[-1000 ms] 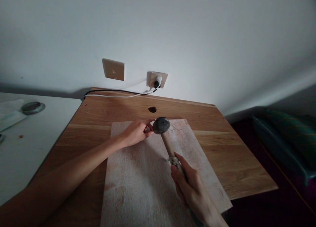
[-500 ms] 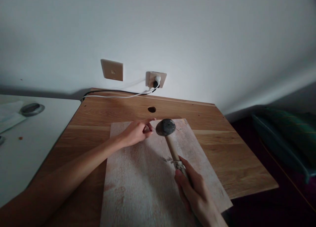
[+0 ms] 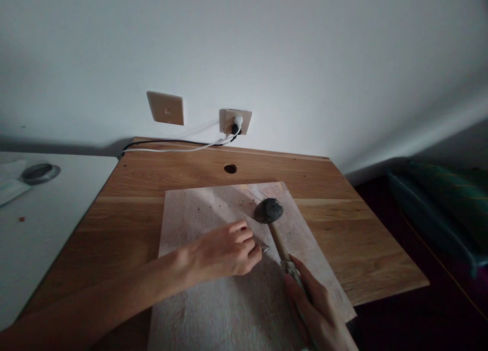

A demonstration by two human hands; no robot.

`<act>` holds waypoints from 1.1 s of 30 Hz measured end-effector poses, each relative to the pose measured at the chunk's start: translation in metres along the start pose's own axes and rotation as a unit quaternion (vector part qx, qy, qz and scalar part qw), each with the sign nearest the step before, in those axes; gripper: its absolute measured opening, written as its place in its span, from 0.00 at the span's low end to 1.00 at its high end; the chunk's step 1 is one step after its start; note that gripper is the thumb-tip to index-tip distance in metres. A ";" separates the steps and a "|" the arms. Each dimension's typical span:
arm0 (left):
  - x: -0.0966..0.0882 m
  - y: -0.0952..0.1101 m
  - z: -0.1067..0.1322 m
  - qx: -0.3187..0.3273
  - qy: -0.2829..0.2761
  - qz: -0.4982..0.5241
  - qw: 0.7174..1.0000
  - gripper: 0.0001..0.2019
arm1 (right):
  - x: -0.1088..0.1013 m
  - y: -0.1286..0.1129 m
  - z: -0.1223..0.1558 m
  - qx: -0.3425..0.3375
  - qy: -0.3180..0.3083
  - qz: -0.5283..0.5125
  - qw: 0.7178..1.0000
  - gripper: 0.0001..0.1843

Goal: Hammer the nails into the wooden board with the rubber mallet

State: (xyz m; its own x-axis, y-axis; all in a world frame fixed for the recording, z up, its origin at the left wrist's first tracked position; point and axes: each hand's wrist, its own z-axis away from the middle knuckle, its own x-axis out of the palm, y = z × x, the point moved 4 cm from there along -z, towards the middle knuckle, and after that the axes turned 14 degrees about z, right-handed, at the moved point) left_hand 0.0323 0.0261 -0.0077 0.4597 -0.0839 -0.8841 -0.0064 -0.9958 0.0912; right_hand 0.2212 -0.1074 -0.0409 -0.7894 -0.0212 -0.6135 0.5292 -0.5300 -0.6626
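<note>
My right hand is wrapped round the handle of a mallet. The mallet's dark, rounded head is over the upper right of a pale, worn board. My left hand is over the middle of the board with its fingers curled in; what they hold, if anything, is hidden. At its fingertips shows a small pile of what look like nails. Across the board's upper part runs a row of several small nails or dark marks, ending near the mallet head.
Beneath the board is a wooden desktop with a cable hole. Cables run along its back edge to a wall socket. On the left, a white table holds a roll of tape. Cushions lie at right.
My left hand has moved from the board's upper edge down and right to the small pile, its fingers curling in. The mallet has shifted slightly right and down.
</note>
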 end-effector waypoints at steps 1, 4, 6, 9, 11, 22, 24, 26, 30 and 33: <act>-0.001 -0.001 0.000 0.003 0.003 -0.002 1.000 0.08 | 0.000 0.001 0.000 0.001 -0.001 -0.001 1.000 0.47; -0.011 -0.020 0.004 -0.021 0.008 0.042 0.999 0.07 | 0.001 0.002 0.000 0.003 -0.001 -0.007 1.000 0.47; -0.022 -0.043 0.012 -0.077 0.032 0.104 0.991 0.08 | 0.002 0.003 0.000 0.007 -0.004 -0.012 1.000 0.47; -0.033 -0.080 0.036 -0.207 0.120 0.198 0.950 0.09 | 0.002 0.004 0.000 0.010 -0.014 -0.017 1.000 0.46; -0.031 -0.095 0.053 -0.272 0.148 0.233 0.922 0.07 | 0.002 0.005 0.000 0.009 -0.017 -0.020 1.000 0.46; -0.019 -0.096 0.069 -0.277 0.150 0.180 0.932 0.05 | 0.000 -0.006 0.002 0.010 0.002 -0.030 1.000 0.45; -0.020 -0.094 0.068 -0.248 0.144 0.159 0.945 0.06 | 0.001 -0.013 0.003 0.022 -0.005 -0.042 0.999 0.47; -0.020 -0.093 0.068 -0.229 0.140 0.145 0.952 0.05 | 0.003 -0.022 0.004 0.026 -0.014 -0.063 0.998 0.48; -0.019 -0.096 0.068 -0.253 0.151 0.183 0.938 0.06 | 0.010 -0.043 0.003 0.015 -0.015 -0.108 0.994 0.46; -0.016 -0.101 0.070 -0.302 0.166 0.230 0.910 0.10 | 0.018 -0.063 0.001 -0.039 -0.028 -0.086 0.995 0.43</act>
State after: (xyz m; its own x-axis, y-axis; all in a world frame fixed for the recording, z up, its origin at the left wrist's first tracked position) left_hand -0.0360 0.1250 -0.0349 0.7752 -0.3714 -0.5109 0.1774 -0.6483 0.7404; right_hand 0.1738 -0.0750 -0.0102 -0.8855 0.0170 -0.4644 0.4050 -0.4616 -0.7892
